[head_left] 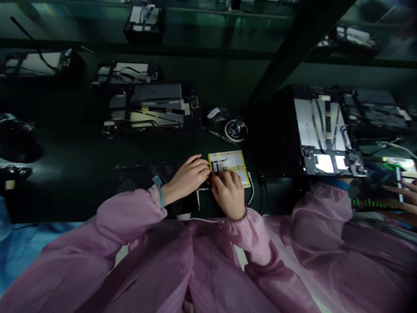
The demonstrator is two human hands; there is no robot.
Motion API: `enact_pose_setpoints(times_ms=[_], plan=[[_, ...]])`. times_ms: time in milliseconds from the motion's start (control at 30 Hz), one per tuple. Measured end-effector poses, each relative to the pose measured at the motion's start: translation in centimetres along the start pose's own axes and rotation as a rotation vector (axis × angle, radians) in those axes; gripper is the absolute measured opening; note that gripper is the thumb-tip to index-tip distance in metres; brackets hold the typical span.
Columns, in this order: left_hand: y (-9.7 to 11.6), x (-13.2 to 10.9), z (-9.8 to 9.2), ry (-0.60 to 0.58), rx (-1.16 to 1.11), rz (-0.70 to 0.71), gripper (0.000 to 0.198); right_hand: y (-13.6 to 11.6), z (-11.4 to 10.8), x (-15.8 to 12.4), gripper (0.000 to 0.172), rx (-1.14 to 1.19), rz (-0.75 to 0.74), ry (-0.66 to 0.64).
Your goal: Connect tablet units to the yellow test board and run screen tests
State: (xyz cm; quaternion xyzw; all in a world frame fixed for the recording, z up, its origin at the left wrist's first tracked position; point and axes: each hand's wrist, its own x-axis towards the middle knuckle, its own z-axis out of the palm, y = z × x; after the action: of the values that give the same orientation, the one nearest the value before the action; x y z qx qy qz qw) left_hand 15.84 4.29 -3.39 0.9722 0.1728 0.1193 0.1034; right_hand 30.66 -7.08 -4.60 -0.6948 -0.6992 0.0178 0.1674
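Observation:
A flat yellow-edged battery pack (pixel 232 163) with a white face lies on the dark workbench just in front of me. My left hand (pixel 187 177) rests against its left edge, fingers curled and pinching at a small black part there. My right hand (pixel 229 193) lies over the pack's lower left corner, fingertips meeting the left hand's. What exactly the fingers pinch is too small to tell. Both arms wear pink sleeves.
An opened tablet chassis (pixel 151 106) lies further back, more of them (pixel 125 71) behind it. A tape roll (pixel 236 129), a dark mouse-like object (pixel 216 114) and a pen tool (pixel 217 134) sit behind the pack. A co-worker in pink (pixel 329 208) works at the right beside another opened device (pixel 325 130).

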Motion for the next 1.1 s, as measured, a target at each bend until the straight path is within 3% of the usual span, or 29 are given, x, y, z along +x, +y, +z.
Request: enact_pose_setpoints(times_ms=[167, 233, 367, 467, 600, 800, 933, 1000, 1100], plan=[[1.0, -0.4, -1.5, 0.062, 0.029, -0.021, 0.015, -0.6, -1.4, -0.1, 0.018, -0.01, 0.001, 0.024], [2.1, -1.1, -2.3, 0.097, 0.063, -0.029, 0.019, 0.8, -3.2, -1.3, 0.022, 0.083, 0.018, 0.111], [4.3, -2.8, -2.5, 0.067, 0.17, -0.026, 0.025, 4.6, -6.0, -5.3, 0.026, 0.161, 0.238, 0.272], [5.3, -3.0, -1.7, 0.046, 0.165, -0.001, 0.025, 6.0, -5.3, -7.6, 0.024, 0.21, 0.238, 0.176], [6.0, -2.2, -1.4, 0.008, -0.078, 0.012, 0.023, 5.2, -3.2, -8.4, 0.029, 0.232, 0.147, 0.065], [7.4, -1.8, -3.1, 0.041, -0.55, 0.075, 0.015, 3.8, -3.6, -7.2, 0.015, 0.747, 0.203, -0.051], [8.2, -2.1, -4.2, 0.085, -0.749, 0.0, 0.013, 3.7, -4.1, -6.1, 0.033, 1.144, 0.15, -0.164], [8.2, -2.4, -4.4, 0.108, -0.812, -0.057, 0.015, 3.5, -4.1, -5.3, 0.034, 1.208, 0.131, -0.169], [7.9, -2.8, -4.4, 0.134, -0.856, -0.131, 0.015, 2.7, -4.3, -3.8, 0.033, 1.119, 0.11, -0.104]])
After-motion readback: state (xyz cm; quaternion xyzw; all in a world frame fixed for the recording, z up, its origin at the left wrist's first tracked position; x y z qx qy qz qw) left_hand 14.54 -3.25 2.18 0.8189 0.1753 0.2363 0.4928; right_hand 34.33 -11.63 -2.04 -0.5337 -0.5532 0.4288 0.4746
